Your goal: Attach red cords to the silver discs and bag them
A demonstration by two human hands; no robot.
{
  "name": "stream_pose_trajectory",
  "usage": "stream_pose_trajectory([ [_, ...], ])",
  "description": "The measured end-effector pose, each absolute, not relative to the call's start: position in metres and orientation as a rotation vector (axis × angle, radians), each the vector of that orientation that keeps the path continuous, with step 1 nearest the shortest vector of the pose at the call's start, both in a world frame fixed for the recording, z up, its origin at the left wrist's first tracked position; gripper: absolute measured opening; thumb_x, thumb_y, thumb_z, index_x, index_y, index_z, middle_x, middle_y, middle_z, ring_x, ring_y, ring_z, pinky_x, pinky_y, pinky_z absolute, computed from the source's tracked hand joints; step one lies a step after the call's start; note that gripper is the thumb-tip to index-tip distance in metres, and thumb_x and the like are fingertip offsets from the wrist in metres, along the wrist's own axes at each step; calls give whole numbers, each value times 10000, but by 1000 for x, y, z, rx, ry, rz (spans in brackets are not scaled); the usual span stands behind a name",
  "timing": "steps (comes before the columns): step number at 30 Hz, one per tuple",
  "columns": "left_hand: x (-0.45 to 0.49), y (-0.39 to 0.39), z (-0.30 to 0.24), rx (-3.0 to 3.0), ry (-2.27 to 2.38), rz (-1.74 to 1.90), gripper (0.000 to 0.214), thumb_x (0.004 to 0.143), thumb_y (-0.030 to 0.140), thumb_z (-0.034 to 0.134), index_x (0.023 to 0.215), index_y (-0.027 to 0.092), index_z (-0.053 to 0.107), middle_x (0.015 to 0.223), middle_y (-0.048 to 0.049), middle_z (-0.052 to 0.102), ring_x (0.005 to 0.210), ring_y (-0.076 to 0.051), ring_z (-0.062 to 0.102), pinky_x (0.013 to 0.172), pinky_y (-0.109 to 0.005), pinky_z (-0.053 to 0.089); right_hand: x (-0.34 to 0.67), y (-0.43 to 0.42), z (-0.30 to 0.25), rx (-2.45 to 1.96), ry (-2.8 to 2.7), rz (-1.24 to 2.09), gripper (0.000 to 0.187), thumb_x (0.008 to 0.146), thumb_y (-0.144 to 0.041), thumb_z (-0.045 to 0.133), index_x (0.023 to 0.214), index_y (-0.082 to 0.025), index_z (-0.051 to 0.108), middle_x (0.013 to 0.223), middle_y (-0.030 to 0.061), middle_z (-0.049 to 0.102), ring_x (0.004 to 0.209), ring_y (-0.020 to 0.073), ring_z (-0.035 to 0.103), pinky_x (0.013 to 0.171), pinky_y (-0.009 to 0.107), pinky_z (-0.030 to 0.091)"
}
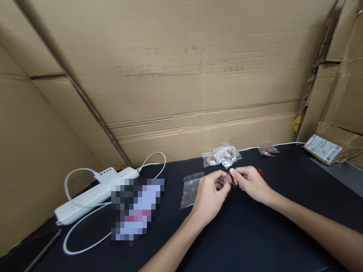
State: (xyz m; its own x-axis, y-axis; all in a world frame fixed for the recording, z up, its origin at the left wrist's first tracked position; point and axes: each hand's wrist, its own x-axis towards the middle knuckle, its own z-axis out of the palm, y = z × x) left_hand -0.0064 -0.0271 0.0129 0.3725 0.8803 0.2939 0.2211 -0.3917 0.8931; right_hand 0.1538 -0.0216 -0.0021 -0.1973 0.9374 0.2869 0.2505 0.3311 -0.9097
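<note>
Between the thumb and fingers of my right hand (252,183) is a small round disc (232,177), tilted on edge, with a pale rim and some red on it. My left hand (211,192) is curled, its fingertips against the disc's left side; the hands hide much of it. A loop of red cord (260,172) shows just beyond my right hand; whether it joins the disc I cannot tell. Beside my left hand a clear plastic bag (190,190) lies flat. Behind the hands sits a pile of clear bags (225,155) holding silvery round pieces with red marks or cord.
More bagged round pieces (268,150) lie at the back right. On the left are a white power strip (85,198), looping white cables, a blurred-out item (138,209) and a dark phone-like slab (34,249). Cardboard walls (181,75) surround the black table; a torn parcel (326,147) sits far right.
</note>
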Motion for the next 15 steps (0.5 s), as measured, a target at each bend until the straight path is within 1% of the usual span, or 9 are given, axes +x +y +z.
stream_pose_trajectory([
  [4,-8,-24,10,1744,971,1011,81,730,138,529,739,162,606,698,-8,613,607,-123,572,528,-223,493,154,-21,-3,-1077,-1699,904,494,915,-527,456,567,-179,500,510,-32,413,480,94,364,472,223,289],
  [8,-9,-20,7,1685,979,1008,26,709,162,553,702,166,577,673,-3,578,598,-124,555,479,-216,492,153,-22,-3,-1064,-1703,906,461,907,-519,484,601,-175,512,534,-32,447,492,90,391,481,220,313],
  [10,-10,-18,6,1681,986,1009,34,714,177,567,682,167,565,639,9,549,568,-116,536,466,-214,486,152,-24,0,-1047,-1691,932,399,899,-500,515,671,-174,543,582,-26,497,505,87,427,485,213,345],
  [13,-11,-16,8,1689,998,1007,62,737,208,579,695,162,578,612,16,534,521,-104,520,452,-211,468,152,-26,1,-1029,-1668,946,279,878,-451,573,835,-176,586,732,2,587,566,89,507,503,204,408],
  [15,-12,-16,8,1685,1001,1010,75,750,225,583,721,157,592,613,16,547,492,-96,516,446,-209,456,152,-25,-1,-1007,-1641,981,274,851,-435,616,957,-184,589,854,28,619,633,105,565,501,203,448],
])
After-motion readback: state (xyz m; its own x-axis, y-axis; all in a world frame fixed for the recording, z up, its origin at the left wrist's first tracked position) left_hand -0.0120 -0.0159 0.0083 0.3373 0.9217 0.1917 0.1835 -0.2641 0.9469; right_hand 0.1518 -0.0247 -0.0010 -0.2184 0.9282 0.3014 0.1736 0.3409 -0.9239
